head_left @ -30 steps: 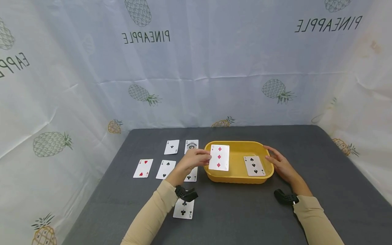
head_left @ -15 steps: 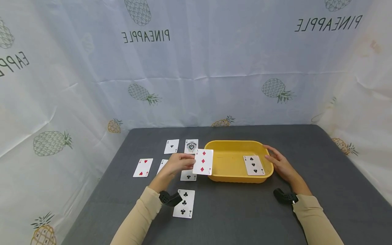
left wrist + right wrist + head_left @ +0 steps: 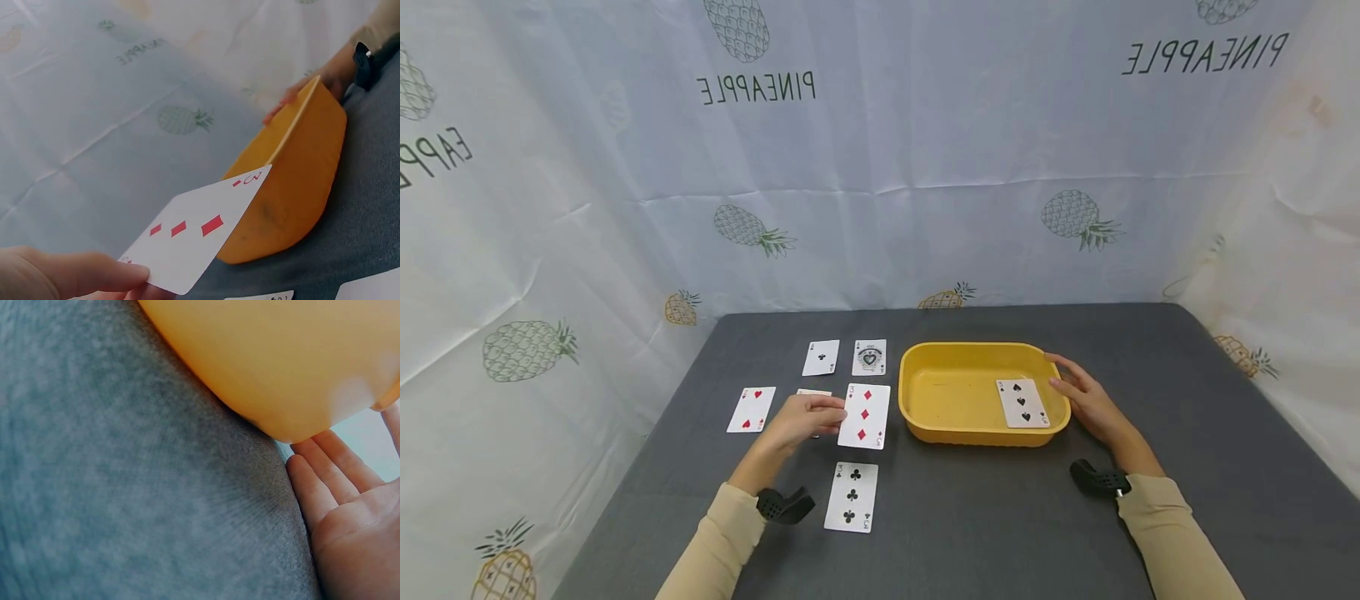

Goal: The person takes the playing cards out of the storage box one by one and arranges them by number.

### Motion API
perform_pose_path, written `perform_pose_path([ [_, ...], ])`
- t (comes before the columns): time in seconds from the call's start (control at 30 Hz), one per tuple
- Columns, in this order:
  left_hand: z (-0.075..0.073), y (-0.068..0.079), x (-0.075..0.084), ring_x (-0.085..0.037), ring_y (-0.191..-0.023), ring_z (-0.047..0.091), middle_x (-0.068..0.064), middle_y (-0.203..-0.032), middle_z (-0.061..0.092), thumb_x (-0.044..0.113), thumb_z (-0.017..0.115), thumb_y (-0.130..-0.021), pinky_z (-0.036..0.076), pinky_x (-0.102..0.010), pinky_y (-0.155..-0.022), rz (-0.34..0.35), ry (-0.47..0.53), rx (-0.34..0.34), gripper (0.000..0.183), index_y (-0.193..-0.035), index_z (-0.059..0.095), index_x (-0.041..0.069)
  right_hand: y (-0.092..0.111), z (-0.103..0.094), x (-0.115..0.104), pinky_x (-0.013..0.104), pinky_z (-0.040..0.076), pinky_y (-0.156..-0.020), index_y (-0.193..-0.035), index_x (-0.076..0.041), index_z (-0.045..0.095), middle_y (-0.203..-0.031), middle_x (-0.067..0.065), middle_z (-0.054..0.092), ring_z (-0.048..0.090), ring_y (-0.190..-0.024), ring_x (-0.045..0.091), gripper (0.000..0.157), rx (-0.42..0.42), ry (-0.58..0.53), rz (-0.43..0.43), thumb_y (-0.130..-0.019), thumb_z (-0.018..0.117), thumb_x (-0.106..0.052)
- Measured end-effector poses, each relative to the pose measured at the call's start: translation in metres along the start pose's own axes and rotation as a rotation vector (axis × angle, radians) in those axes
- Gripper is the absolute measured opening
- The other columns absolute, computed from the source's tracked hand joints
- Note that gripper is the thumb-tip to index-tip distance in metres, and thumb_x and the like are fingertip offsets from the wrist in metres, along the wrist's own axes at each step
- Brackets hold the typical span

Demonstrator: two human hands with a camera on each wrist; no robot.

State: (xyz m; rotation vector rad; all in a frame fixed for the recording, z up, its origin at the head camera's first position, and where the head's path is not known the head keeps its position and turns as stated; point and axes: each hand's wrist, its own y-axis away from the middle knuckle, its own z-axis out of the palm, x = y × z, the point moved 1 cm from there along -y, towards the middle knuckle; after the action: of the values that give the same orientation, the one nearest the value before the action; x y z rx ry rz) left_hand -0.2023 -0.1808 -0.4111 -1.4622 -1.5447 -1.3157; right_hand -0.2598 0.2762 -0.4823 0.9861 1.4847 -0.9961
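My left hand [image 3: 797,425] pinches a three of diamonds playing card [image 3: 863,417] between thumb and fingers, face up, left of the yellow tub [image 3: 955,435]. The left wrist view shows that card [image 3: 194,225] tilted, with the thumb [image 3: 106,273] on its near corner. Below it on the table lies a three of clubs [image 3: 852,497]. Another card [image 3: 814,392] is mostly hidden behind the left hand. My right hand [image 3: 1097,410] holds the tub's right rim, thumb and index finger over the edge; the other fingers [image 3: 340,465] lie against the outside. Inside the tub lies a three of spades [image 3: 1022,404].
An ace of clubs [image 3: 821,358] and an ornate ace [image 3: 869,358] lie at the back of the dark grey table [image 3: 985,533]. Left of the left hand is a two of hearts [image 3: 751,410]. A pineapple-print curtain [image 3: 880,142] hangs behind and at the sides.
The left hand has carried the three of diamonds leftward and slightly down, from over the tub to over the table cards. The right hand and tub have stayed put.
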Motion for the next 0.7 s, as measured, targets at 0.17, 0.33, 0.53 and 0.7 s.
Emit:
perform_pose_path([
  [0.17,-0.008,0.006,-0.009,-0.005,-0.07,0.065,-0.01,-0.093,0.074,0.008,0.067,-0.086,0.061,-0.026,-0.072,0.001,-0.009,-0.012,0.034,-0.113,0.063,-0.013,0.0,0.0,0.001,0.008,0.052,-0.084,-0.15,-0.019,0.029,-0.119,-0.025,0.051,0.057,-0.106,-0.012,0.051,0.008,0.019,0.016,-0.102,0.047,-0.021],
  [0.33,-0.015,0.01,-0.021,-0.004,-0.071,0.064,-0.007,-0.092,0.073,0.008,0.067,-0.086,0.061,-0.025,-0.071,-0.004,-0.021,-0.025,0.035,-0.114,0.062,-0.014,0.001,-0.002,0.001,0.009,0.053,-0.084,-0.149,-0.018,0.03,-0.12,-0.023,0.054,0.059,-0.106,-0.01,0.049,-0.01,-0.011,-0.004,-0.103,0.045,-0.018],
  [0.53,-0.028,0.016,-0.035,-0.004,-0.072,0.064,-0.005,-0.092,0.073,0.01,0.068,-0.086,0.061,-0.024,-0.071,-0.019,-0.064,-0.045,0.037,-0.114,0.062,-0.014,0.001,-0.001,0.0,0.01,0.053,-0.083,-0.148,-0.019,0.031,-0.118,-0.022,0.055,0.059,-0.104,-0.009,0.048,-0.015,-0.019,-0.005,-0.103,0.046,-0.018],
  [0.7,-0.041,0.023,-0.047,-0.004,-0.074,0.064,-0.005,-0.093,0.074,0.012,0.069,-0.087,0.06,-0.023,-0.072,-0.027,-0.097,-0.071,0.039,-0.114,0.061,-0.014,0.001,0.0,-0.002,0.01,0.053,-0.083,-0.148,-0.018,0.03,-0.117,-0.022,0.056,0.06,-0.103,-0.009,0.049,-0.005,-0.02,0.005,-0.102,0.047,-0.019],
])
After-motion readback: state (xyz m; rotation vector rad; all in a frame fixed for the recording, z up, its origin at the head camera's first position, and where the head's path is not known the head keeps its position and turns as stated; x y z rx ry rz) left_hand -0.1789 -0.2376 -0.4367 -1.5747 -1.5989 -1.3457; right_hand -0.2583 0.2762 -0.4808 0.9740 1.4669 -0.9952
